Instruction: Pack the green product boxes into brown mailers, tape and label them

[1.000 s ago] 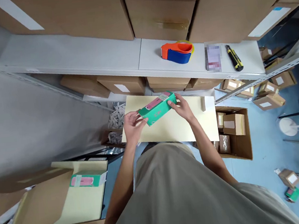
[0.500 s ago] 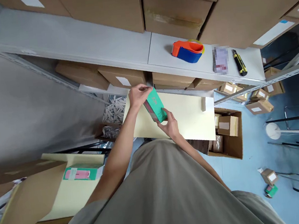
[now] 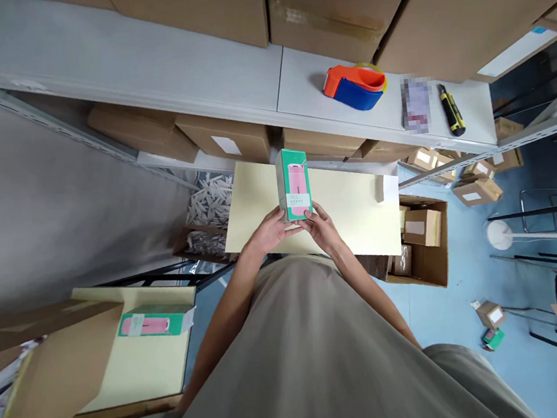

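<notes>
Between my two hands is a green carton [image 3: 298,183] with a pink bottle-shaped picture and a pale label on its front. It stands nearly upright over the cream tabletop [image 3: 356,227]. My left hand [image 3: 271,231] grips the carton's lower left corner, its fingers reaching beneath the bottom edge. At the lower right corner, my right hand [image 3: 321,226] has its thumb on the front face and fingers tucked behind or below. A small white box [image 3: 387,188] rests at the table's right end.
An orange and blue tape dispenser [image 3: 356,86] and a yellow-black utility knife [image 3: 451,109] lie on the shelf ahead. A similar green carton [image 3: 151,323] sits on a surface at left. An open cardboard box [image 3: 441,244] with smaller boxes stands right of the table.
My left hand has moved from the carton's top down to its lower left corner. The carton has turned more upright, and its pink-pictured face now shows toward me.
</notes>
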A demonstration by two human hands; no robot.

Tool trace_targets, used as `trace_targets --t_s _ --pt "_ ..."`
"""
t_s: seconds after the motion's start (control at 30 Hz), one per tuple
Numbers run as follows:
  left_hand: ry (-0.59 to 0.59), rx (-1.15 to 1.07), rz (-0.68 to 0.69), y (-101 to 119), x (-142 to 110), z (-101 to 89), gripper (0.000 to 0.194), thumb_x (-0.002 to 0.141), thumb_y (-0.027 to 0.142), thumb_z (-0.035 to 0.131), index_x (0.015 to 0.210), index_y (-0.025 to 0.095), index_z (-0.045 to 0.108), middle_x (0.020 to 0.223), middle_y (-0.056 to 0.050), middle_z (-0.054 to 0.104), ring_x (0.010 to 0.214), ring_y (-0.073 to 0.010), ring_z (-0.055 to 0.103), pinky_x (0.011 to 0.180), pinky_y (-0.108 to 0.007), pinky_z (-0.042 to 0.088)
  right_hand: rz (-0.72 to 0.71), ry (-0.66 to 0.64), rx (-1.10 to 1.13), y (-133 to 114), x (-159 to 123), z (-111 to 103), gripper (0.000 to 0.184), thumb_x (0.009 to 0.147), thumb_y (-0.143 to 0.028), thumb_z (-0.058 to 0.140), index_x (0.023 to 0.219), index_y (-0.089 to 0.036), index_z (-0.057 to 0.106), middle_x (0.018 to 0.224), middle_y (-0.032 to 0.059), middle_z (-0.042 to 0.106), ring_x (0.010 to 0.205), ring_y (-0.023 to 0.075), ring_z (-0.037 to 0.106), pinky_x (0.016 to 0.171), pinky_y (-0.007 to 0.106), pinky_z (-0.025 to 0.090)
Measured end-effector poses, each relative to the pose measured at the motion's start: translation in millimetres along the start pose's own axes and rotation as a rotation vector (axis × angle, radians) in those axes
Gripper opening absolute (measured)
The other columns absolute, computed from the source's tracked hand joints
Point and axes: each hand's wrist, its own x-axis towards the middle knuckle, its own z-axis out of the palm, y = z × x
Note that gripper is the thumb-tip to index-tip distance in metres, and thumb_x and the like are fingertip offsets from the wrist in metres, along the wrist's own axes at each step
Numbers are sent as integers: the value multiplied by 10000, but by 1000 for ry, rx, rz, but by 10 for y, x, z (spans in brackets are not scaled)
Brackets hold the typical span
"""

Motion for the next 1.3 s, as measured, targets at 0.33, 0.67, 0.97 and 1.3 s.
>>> trace_targets --t_s 0.33,0.67,0.97,1.3 --pt "87 20 86 72 -25 -136 771 674 288 1083 1327 310 672 1312 -62 823 1283 -345 785 1187 -646 599 3 -191 -351 -252 137 -187 776 814 -724 905 1418 -290 686 1182 65 844 877 236 847 745 355 707" --pt "421 398 439 -127 144 76 898 533 303 1081 1313 284 638 1391 -93 708 1246 -293 720 1008 -373 627 -335 126 -801 -453 377 243 886 859 -778 849 1536 -304 531 1552 160 696 1302 367 756 1032 545 687" --pt "360 87 201 -126 25 70 677 705 363 1036 1271 287 670 1286 -63 795 1260 -295 768 1124 -536 644 -294 124 -504 -284 746 53 873 778 -669 906 1450 -283 503 1249 105 810 1126 320 784 1062 546 666" --pt "313 92 148 -138 103 82 571 628 273 1054 1130 209 791 1178 -75 860 1203 -300 819 1146 -458 644 -255 -59 -395 -293 877 -166 1025 725 -878 896 1496 -296 554 1358 156 791 1266 385 772 1117 630 660"
